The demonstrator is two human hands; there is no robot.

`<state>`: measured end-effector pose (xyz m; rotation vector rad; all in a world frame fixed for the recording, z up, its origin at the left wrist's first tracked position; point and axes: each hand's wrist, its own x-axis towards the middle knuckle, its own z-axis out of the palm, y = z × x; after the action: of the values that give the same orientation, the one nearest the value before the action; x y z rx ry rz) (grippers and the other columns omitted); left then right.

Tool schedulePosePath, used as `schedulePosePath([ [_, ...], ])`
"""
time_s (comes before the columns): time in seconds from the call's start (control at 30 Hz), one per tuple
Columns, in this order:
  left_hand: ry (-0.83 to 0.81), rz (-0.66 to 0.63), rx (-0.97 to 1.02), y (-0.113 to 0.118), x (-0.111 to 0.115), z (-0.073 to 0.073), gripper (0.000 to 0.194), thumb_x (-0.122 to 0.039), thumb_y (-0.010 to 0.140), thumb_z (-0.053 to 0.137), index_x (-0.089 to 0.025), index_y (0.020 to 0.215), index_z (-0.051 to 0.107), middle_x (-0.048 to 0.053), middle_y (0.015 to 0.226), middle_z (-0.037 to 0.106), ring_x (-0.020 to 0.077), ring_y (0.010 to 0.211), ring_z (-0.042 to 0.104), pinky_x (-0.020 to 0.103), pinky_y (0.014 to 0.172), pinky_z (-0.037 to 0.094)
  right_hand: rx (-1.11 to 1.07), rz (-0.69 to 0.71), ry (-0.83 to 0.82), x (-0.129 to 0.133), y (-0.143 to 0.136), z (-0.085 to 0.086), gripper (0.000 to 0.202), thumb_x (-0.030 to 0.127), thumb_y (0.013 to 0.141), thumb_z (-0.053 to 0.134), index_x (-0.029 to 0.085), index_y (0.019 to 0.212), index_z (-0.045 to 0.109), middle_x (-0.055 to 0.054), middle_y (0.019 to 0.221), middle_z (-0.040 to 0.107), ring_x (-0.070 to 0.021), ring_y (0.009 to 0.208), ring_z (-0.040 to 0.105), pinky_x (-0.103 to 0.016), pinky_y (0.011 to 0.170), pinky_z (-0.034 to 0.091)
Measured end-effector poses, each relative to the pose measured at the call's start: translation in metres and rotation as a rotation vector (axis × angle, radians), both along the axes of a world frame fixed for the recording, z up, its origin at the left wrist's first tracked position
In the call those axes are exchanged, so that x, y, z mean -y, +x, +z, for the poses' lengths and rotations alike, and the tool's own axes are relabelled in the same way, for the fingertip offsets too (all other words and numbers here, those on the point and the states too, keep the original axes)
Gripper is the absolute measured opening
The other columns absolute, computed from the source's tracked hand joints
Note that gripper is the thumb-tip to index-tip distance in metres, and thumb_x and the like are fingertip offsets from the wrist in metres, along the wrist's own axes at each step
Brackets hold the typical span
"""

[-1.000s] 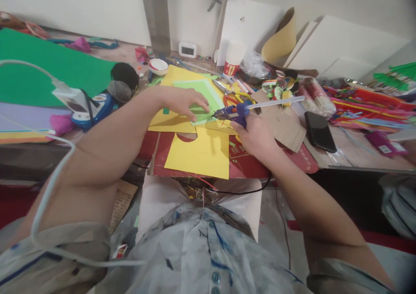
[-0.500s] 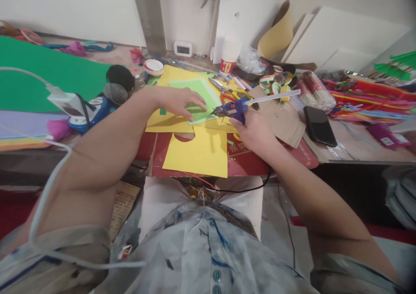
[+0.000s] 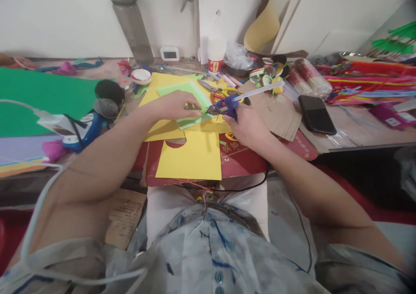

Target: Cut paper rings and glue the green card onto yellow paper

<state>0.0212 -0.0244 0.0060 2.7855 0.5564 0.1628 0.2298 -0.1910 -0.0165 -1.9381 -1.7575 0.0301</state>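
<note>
My right hand is wrapped round a blue hot glue gun, with a long translucent glue stick jutting from its back. The gun's nozzle points left, right at the fingertips of my left hand. That left hand rests over a light green paper piece, thumb and fingers somewhat apart. Whether the fingers pinch a small bit of it is hard to see. Beneath lie yellow paper sheets, one with a rounded cut-out at its upper left edge.
Scissors lie just behind the green paper. To the right are brown cardboard pieces, a black phone and colourful pipe cleaners. A paper cup stands behind. Green sheet and a white cable are left.
The camera view has shifted a little. My left fingers have drawn in closer together near the nozzle. My right hand keeps its hold on the glue gun.
</note>
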Motion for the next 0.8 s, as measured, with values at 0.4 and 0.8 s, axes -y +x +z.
schedulePosePath([
  [0.4, 0.007, 0.267, 0.177, 0.022, 0.009, -0.019, 0.023, -0.038, 0.081, 0.066, -0.021, 0.081, 0.081, 0.004, 0.087, 0.079, 0.0185, 0.081, 0.069, 0.031, 0.082, 0.052, -0.068, -0.024, -0.127, -0.006, 0.004, 0.014, 0.026, 0.031, 0.096, 0.056, 0.013, 0.111, 0.069, -0.019, 0.109, 0.074, -0.0342, 0.103, 0.068, -0.045, 0.09, 0.052],
  [0.8, -0.069, 0.347, 0.203, 0.019, 0.01, -0.014, 0.023, -0.032, 0.077, 0.063, -0.017, 0.08, 0.08, 0.005, 0.082, 0.079, 0.0175, 0.075, 0.069, 0.03, 0.077, 0.054, -0.063, -0.001, -0.087, -0.016, 0.008, 0.01, 0.026, 0.032, 0.097, 0.057, 0.014, 0.113, 0.067, -0.019, 0.111, 0.073, -0.0368, 0.107, 0.069, -0.049, 0.095, 0.052],
])
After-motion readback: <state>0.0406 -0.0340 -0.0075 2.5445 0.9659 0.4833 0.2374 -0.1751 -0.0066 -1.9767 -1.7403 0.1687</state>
